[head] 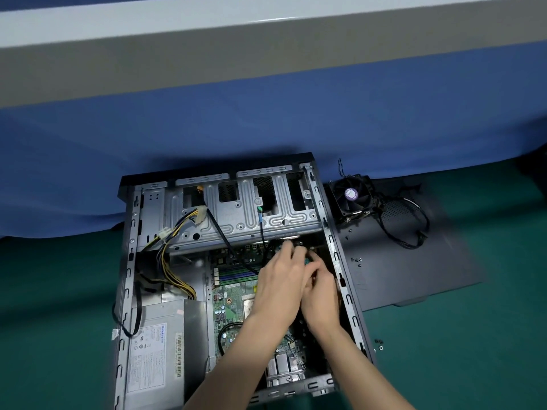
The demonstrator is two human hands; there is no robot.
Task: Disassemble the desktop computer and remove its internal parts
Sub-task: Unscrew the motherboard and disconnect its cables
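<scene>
The open desktop case (334, 250) lies on its side on a green mat. Inside are the green motherboard (228, 315), the grey power supply (159, 350) with yellow-black cables (174, 232), and the metal drive cage (236, 211). Both hands are inside, over the motherboard's upper right corner under the cage. My left hand (281, 282) curls its fingers down at the board's top edge. My right hand (321, 294) lies beside it, touching it, fingers curled round a black cable connector (309, 255) between the two hands. The hands hide most of the connector.
A removed black fan (352, 196) with its cable (402, 229) lies on the dark side panel (414, 270) to the right of the case. Several small screws (356, 261) lie on the panel, and others (379, 343) on the mat. A blue cloth (266, 119) hangs behind.
</scene>
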